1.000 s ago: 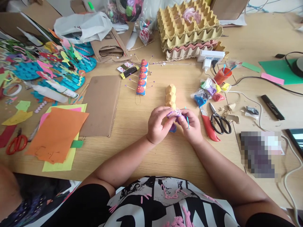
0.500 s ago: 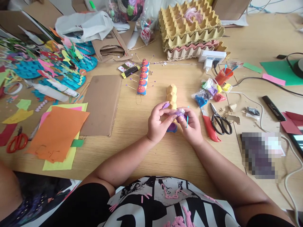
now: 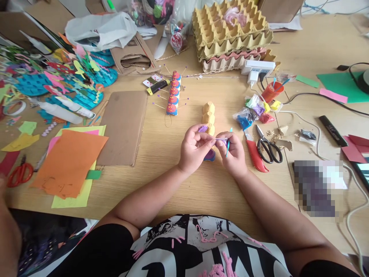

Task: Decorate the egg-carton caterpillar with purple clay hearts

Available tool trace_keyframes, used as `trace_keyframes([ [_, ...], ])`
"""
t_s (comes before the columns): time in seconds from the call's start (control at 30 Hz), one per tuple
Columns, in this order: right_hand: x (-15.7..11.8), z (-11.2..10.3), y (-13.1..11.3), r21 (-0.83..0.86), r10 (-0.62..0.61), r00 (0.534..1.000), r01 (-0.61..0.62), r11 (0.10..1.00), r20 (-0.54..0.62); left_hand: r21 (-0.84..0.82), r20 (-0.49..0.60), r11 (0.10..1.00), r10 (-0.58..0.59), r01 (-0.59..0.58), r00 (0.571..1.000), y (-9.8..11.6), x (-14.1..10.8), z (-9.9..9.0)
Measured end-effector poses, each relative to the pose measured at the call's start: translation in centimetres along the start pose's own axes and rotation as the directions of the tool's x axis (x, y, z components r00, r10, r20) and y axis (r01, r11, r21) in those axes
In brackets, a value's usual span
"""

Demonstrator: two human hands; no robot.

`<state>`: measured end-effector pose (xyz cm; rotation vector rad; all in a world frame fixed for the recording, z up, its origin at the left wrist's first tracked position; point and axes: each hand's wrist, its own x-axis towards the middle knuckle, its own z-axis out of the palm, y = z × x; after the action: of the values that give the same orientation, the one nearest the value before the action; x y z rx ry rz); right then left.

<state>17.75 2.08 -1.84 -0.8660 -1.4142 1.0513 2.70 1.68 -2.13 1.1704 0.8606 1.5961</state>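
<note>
My left hand is closed, with a flat piece of purple clay held against its fingers. Its thumb and fingertip pinch one end of a purple bit that spans to the other hand. My right hand is closed on more purple clay and also carries a thin blue stick. Beneath both hands lies a yellow egg-carton strip, its near end blue and purple, the middle hidden by my fingers. A painted red and blue egg-carton caterpillar with pin-like legs stands farther left.
Right of my hands are a red-handled cutter, black scissors and bagged clay. Cardboard and orange paper lie left. Egg trays are stacked at the back. Another person's arm shows at lower left.
The purple clay between my hands has been drawn out into a thin strand. My hands have barely moved. The other person's arm at lower left has shifted.
</note>
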Motion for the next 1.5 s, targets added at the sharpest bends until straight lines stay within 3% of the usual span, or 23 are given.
trace_keyframes([
  [0.33, 0.5, -0.3, -0.2, -0.067, -0.073, 0.997, 0.072, 0.995, -0.006, 0.052, 0.007, 0.994, 0.092, -0.092, 0.996, -0.2, 0.1, -0.1],
  [0.6, 0.7, -0.4, -1.2, -0.280, -0.142, 0.989, 0.128, 0.951, -0.031, 0.072, 0.013, 0.994, 0.081, -0.082, 0.997, -0.1, -0.2, 0.0],
  [0.8, 1.4, -0.8, -0.8, -0.413, -0.087, 0.996, 0.074, 0.908, -0.013, 0.057, -0.039, 0.998, 0.033, -0.030, 0.999, -0.8, -0.1, -0.1],
  [0.93, 1.7, -1.1, -0.3, -0.563, -0.130, 0.991, 0.107, 0.819, -0.002, 0.066, -0.061, 0.998, -0.010, 0.014, 0.998, -1.3, 0.3, -0.2],
  [1.07, 1.8, -1.9, -0.8, -0.609, -0.061, 0.993, -0.012, 0.793, -0.100, 0.089, -0.137, 0.996, 0.020, -0.007, 0.990, -1.0, 1.0, -0.9],
  [1.17, 2.4, -3.2, -1.1, -0.713, -0.042, 0.978, -0.120, 0.690, -0.205, 0.157, -0.281, 0.988, 0.028, 0.017, 0.959, -0.6, 1.5, -1.8],
  [1.27, 3.1, -4.5, -0.6, -0.888, 0.056, 0.993, -0.118, 0.445, -0.104, 0.207, -0.283, 0.977, 0.001, 0.060, 0.959, -0.6, 1.6, -2.5],
  [1.33, 3.3, -5.0, 0.0, -0.939, 0.052, 0.998, -0.055, 0.338, -0.039, 0.233, -0.238, 0.971, 0.002, 0.055, 0.971, -0.9, 1.5, -2.7],
  [1.4, 3.3, -5.1, 0.6, -0.956, -0.039, 0.999, -0.006, 0.294, -0.018, 0.242, -0.207, 0.970, 0.011, 0.040, 0.978, -1.3, 1.5, -2.8],
  [1.5, 2.8, -4.7, 1.1, -0.931, -0.216, 0.976, 0.089, 0.353, 0.012, 0.200, -0.177, 0.980, 0.013, 0.023, 0.984, -1.6, 1.4, -2.7],
])
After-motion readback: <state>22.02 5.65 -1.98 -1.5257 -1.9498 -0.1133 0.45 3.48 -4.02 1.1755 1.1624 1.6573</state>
